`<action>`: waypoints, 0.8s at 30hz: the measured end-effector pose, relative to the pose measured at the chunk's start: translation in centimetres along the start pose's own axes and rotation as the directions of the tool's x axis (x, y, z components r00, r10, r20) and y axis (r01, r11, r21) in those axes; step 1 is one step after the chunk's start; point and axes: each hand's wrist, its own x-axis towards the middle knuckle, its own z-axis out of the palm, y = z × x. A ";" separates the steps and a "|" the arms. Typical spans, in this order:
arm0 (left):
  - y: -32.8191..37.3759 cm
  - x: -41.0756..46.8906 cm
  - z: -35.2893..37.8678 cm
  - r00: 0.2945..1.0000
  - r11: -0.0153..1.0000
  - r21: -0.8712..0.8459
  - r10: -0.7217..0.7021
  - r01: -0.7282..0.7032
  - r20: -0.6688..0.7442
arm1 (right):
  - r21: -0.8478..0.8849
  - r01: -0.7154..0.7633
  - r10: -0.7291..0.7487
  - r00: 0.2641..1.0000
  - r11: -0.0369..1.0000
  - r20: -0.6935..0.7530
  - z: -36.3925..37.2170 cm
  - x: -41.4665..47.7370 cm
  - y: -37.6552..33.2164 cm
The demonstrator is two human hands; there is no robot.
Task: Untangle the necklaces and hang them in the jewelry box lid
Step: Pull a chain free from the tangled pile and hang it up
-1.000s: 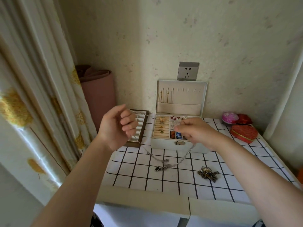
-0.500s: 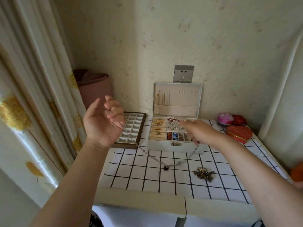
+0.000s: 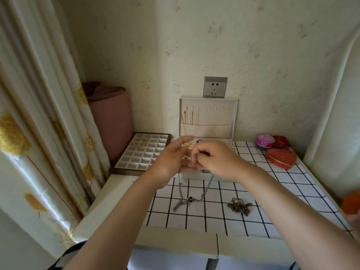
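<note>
Silver chain (image 3: 206,189) hanging from two hands held close together, in front of the box (image 3: 196,175).
Its loop, with a dark pendant (image 3: 190,199), sags onto the checked cloth (image 3: 272,191). The right hand (image 3: 216,160) pinches its top and the straight-fingered left hand (image 3: 171,162) is alongside. The hands hide most of the box's compartments. The lid (image 3: 208,114) stands upright behind. A tangle (image 3: 239,205) lies to the right.
</note>
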 end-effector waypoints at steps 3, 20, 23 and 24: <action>-0.3 0.3 0.6 0.995 0.994 0.054 -0.096 0.094 0.038 | -0.006 0.078 -0.078 0.985 0.997 -0.154 0.1 0.2 0.9; 0.2 1.6 -1.4 0.966 0.970 -0.207 -0.071 0.125 0.250 | 0.561 -0.306 0.274 0.951 0.770 0.142 0.1 1.4 1.4; 0.2 1.8 -1.7 0.966 0.962 -0.244 -0.062 0.125 0.253 | 0.568 -0.303 0.222 0.953 0.765 0.208 -0.9 1.5 1.9; 0.2 1.8 -1.9 0.965 0.958 -0.256 -0.060 0.128 0.257 | 0.599 -0.288 0.201 0.957 0.747 0.211 -1.2 1.5 2.0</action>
